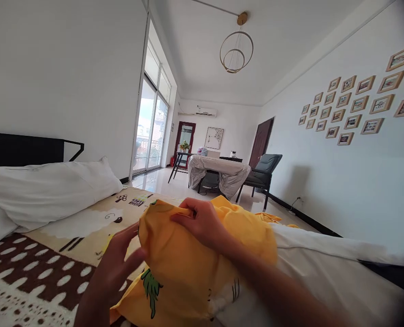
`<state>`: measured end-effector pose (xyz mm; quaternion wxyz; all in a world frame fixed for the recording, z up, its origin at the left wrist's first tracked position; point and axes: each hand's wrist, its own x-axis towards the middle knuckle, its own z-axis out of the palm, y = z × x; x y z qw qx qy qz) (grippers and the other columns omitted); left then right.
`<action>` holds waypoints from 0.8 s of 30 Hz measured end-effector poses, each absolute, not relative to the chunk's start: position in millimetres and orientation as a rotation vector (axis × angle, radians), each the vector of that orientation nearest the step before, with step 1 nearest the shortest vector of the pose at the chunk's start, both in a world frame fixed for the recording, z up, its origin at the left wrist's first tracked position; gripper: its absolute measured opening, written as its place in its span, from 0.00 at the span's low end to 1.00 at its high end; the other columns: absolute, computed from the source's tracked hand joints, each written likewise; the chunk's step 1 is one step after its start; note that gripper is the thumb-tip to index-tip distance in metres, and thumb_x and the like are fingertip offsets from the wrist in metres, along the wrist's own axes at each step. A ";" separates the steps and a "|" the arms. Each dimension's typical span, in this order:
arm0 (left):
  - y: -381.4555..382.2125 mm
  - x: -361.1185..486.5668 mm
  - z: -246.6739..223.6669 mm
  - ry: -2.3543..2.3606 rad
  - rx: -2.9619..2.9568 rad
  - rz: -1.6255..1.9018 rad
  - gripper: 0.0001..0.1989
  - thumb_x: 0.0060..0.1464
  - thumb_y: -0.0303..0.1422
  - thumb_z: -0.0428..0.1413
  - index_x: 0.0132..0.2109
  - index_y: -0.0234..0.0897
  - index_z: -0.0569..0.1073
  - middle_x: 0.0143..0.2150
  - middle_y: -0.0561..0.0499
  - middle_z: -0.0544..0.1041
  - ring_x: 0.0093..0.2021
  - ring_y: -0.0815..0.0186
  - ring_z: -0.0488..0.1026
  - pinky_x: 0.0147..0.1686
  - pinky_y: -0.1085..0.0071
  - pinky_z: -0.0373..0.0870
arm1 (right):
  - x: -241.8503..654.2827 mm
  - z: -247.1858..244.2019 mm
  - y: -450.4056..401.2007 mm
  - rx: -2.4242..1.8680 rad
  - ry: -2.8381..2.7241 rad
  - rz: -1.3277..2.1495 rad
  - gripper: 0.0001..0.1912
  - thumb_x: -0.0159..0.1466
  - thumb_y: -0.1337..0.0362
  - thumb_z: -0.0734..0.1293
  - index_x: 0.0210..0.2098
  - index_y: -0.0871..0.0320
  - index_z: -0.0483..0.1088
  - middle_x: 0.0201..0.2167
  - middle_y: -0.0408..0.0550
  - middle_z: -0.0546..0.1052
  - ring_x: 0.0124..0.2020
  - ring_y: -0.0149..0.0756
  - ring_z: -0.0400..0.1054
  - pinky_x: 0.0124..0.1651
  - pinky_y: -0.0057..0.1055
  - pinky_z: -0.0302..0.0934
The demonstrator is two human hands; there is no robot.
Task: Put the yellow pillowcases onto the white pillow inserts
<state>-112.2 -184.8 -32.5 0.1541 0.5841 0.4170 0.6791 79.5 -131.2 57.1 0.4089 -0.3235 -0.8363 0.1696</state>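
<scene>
A yellow cloth [184, 254] with a green leafy print and a few dark marks lies bunched over the bed in front of me. My right hand [202, 222] pinches a fold along its upper edge between thumb and fingers. On the left side of the cloth is my left hand [123, 252], thumb and fingers apart around its edge; the fingertips are partly hidden behind the fabric. Orange strings [270, 217] show at the cloth's far right end. What kind of cloth article it is, I cannot tell.
Under the cloth spreads a patterned bedspread [100, 213]. White pillows [52, 190] rest at the left by a black headboard [23, 147]. White bedding [311, 259] lies to the right. Farther off stand a covered table [219, 165] and a dark chair [265, 175].
</scene>
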 end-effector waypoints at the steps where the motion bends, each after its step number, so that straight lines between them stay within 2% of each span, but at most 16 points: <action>1: -187.6 -111.7 -30.6 1.244 1.760 1.856 0.19 0.40 0.46 0.61 0.35 0.36 0.76 0.32 0.46 0.78 0.37 0.54 0.73 0.33 0.66 0.71 | 80.8 56.0 -128.8 -0.811 -2.113 0.421 0.12 0.56 0.58 0.69 0.23 0.59 0.68 0.17 0.36 0.62 0.22 0.25 0.53 0.25 0.23 0.49; 3: -188.4 -107.5 -27.4 1.352 1.803 1.723 0.20 0.40 0.44 0.62 0.39 0.37 0.76 0.37 0.46 0.78 0.41 0.53 0.73 0.37 0.65 0.71 | 83.2 54.4 -126.0 -0.786 -2.145 0.410 0.10 0.58 0.59 0.67 0.26 0.60 0.71 0.18 0.37 0.63 0.22 0.25 0.54 0.25 0.23 0.49; 7: -178.2 -95.2 -28.2 1.389 1.619 1.756 0.14 0.47 0.42 0.54 0.28 0.35 0.72 0.28 0.48 0.75 0.31 0.59 0.70 0.28 0.69 0.69 | 85.0 54.2 -128.3 -0.684 -2.233 0.404 0.08 0.58 0.63 0.65 0.32 0.61 0.74 0.19 0.38 0.67 0.22 0.25 0.55 0.26 0.23 0.51; 11: -175.1 -92.4 -33.4 1.184 1.343 1.834 0.07 0.38 0.34 0.54 0.25 0.34 0.71 0.24 0.52 0.71 0.28 0.63 0.67 0.25 0.72 0.65 | 82.5 55.1 -133.5 -0.630 -2.259 0.390 0.08 0.58 0.67 0.64 0.34 0.60 0.76 0.24 0.42 0.74 0.24 0.26 0.61 0.28 0.23 0.54; 15: -175.9 -97.4 -34.1 0.977 1.083 1.887 0.10 0.35 0.34 0.57 0.29 0.34 0.74 0.26 0.52 0.74 0.31 0.62 0.69 0.28 0.71 0.66 | 78.9 54.3 -134.4 -0.640 -2.211 0.262 0.04 0.58 0.67 0.66 0.31 0.58 0.74 0.23 0.41 0.73 0.23 0.26 0.61 0.30 0.23 0.55; 20: -169.0 -98.0 -30.0 0.841 1.105 1.827 0.04 0.34 0.30 0.56 0.20 0.34 0.70 0.18 0.56 0.69 0.21 0.70 0.64 0.21 0.76 0.60 | 77.7 52.5 -132.9 -0.653 -2.163 0.171 0.01 0.57 0.68 0.67 0.30 0.58 0.73 0.23 0.40 0.71 0.24 0.26 0.62 0.31 0.23 0.56; 24: -172.2 -93.2 -23.4 0.983 1.287 1.808 0.08 0.36 0.32 0.59 0.28 0.34 0.74 0.25 0.52 0.76 0.30 0.61 0.73 0.28 0.72 0.67 | 78.1 50.1 -133.2 -0.619 -2.146 0.134 0.02 0.58 0.69 0.67 0.31 0.58 0.73 0.25 0.42 0.72 0.25 0.27 0.64 0.32 0.24 0.57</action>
